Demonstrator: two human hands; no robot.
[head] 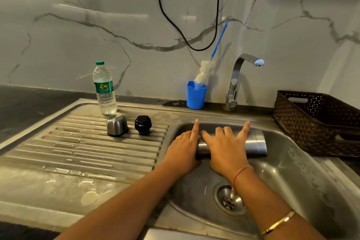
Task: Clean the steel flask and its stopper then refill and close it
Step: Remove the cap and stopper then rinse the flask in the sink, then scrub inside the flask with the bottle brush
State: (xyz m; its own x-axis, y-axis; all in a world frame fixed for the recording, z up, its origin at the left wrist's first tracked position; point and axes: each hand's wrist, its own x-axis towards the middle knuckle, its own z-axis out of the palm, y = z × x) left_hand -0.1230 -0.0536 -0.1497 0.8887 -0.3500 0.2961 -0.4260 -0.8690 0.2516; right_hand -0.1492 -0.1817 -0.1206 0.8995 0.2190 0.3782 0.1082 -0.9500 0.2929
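Right hand [224, 150], left hand [183, 148] holding steel flask [255, 142]

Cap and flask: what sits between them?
In the head view, the black stopper stands on the drainboard between the cap and the flask; the left hand holds the flask's left end.

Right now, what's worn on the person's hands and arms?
Left hand: thin gold ring. Right hand: pink thread bracelet at the wrist, gold bangle up the forearm. Both forearms bare, no sleeves in view.
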